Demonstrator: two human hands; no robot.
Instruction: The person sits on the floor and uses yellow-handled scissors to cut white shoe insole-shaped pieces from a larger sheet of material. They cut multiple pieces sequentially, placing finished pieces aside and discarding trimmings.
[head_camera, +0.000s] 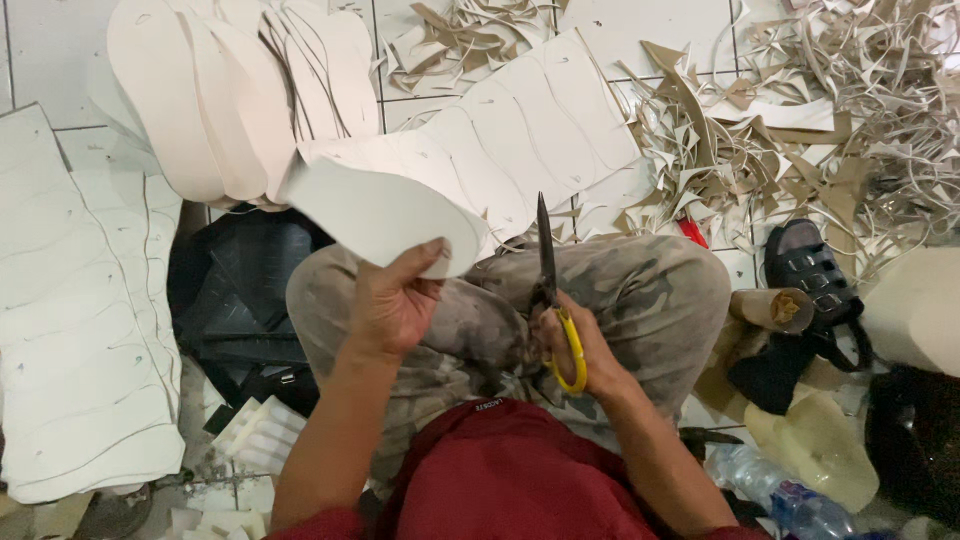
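While the person sits cross-legged on the floor (40, 60), the left hand (395, 300) has its grip pinched on a white sole-shaped cutout (375, 212) raised above the knee, and the right hand (580, 350) is clamped around yellow-handled scissors (548, 270), blades together pointing up, beside heaped offcuts (800, 120).

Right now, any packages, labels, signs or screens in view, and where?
Plastic bottle: bottom right on the floor, lying down, clear with a blue label band.
Small label: on the red shirt's neckline, tiny and pale.
No signs or screens.
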